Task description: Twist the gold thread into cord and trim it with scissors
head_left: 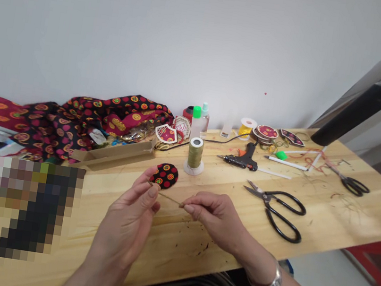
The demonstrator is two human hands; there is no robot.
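Observation:
A thin brown cord [169,198] stretches between my two hands above the wooden table. My left hand [140,202] pinches one end between thumb and forefinger, its other fingers loosely curled. With thumb and fingertips pressed together, my right hand [210,215] grips the other end. Just beyond the left fingertips is a round black patterned fabric disc [166,176]; whether it rests on the table or touches those fingers I cannot tell. A spool of olive thread [195,155] stands upright behind the hands. Black-handled scissors [269,202] lie with blades parted, right of my right hand.
A black glue gun [243,158], a white pen [286,163] and smaller scissors [352,184] lie toward the right. Patterned cloth [73,116] is heaped behind a cardboard tray [117,155] at left. Two bottles [196,122] stand by the wall. Pixelation covers part of the left side.

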